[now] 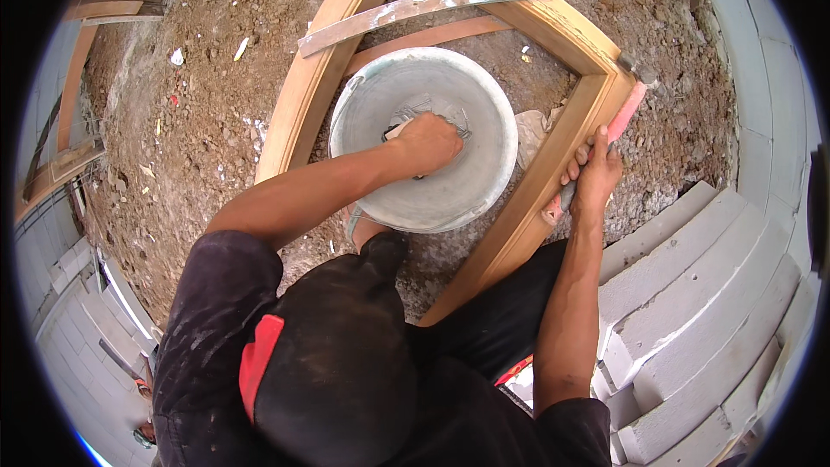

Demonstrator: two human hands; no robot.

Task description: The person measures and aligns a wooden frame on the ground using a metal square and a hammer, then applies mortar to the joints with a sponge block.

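A grey bucket point(346, 125) stands on the ground in front of me, with several thin nails point(419, 108) at its bottom. My left hand point(430, 143) reaches down inside it among the nails, fingers curled under; whatever they pinch is hidden. Something small and dark, too covered to name, lies beside that hand. My right hand point(595, 171) wraps round the pink and grey handle of a hammer point(626, 112). The hammer's dark head points away from me, and its shaft rests along the right side of a wooden frame point(527, 199).
The frame surrounds the bucket on rough brown soil point(199, 60). Across its far end lies a paint-marked wooden strip point(424, 10). Pale grey blocks point(692, 285) are stacked at the right, below a block wall point(756, 78). Loose planks point(78, 78) lean at the far left.
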